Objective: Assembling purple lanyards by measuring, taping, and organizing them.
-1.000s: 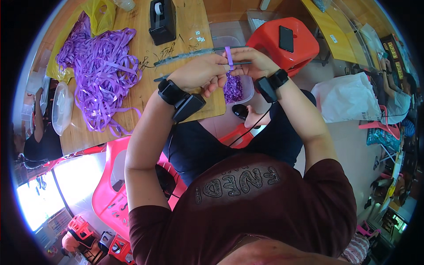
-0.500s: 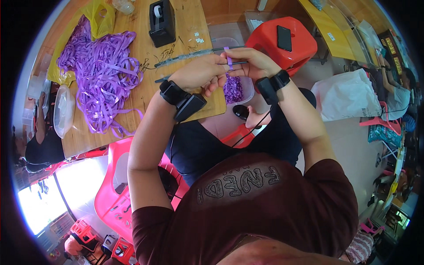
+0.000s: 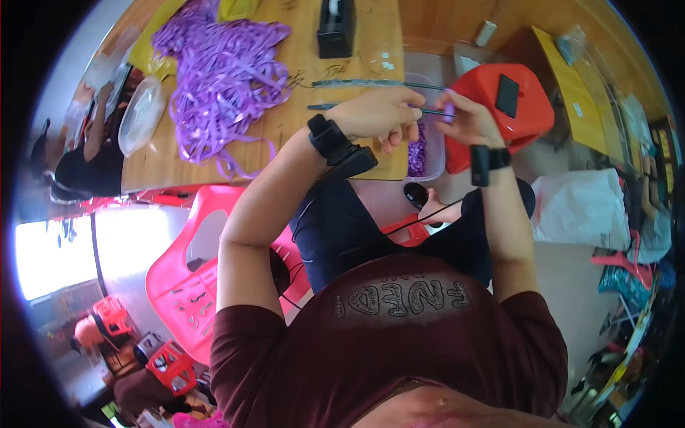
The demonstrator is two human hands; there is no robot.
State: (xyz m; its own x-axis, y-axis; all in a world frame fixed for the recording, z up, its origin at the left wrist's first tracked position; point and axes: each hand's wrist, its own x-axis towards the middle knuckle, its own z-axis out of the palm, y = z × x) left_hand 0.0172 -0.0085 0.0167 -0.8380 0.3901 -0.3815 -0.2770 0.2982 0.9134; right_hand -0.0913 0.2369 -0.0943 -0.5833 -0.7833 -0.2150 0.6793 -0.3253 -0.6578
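Note:
My left hand [image 3: 382,116] reaches over the table's right edge, its thumb and fingers closed on a thin dark rod [image 3: 432,112]. The rod's other end comes out left of the hand, over the wood. At the right tip, my right hand [image 3: 472,123] pinches a short piece of purple ribbon [image 3: 449,107]. Whether the ribbon still goes round the tip is too small to tell. A second dark rod [image 3: 342,83], wrapped in clear tape, lies just beyond and juts past the edge. Below the hands, a clear plastic tub [image 3: 437,160] holds small purple ribbon pieces [image 3: 417,153].
Long purple ribbon [image 3: 221,85] lies heaped on the wooden table [image 3: 303,153], near a black tape dispenser [image 3: 336,32] and a clear container [image 3: 143,118]. A red stool [image 3: 531,110] bears a phone [image 3: 507,96]. A white sack [image 3: 578,210] stands right. Another person [image 3: 89,160] sits left.
My right hand has moved right, away from my left, taking the purple ribbon toward the rod's tip. Both hands were close together before. The whole view has shifted, with the table now farther right.

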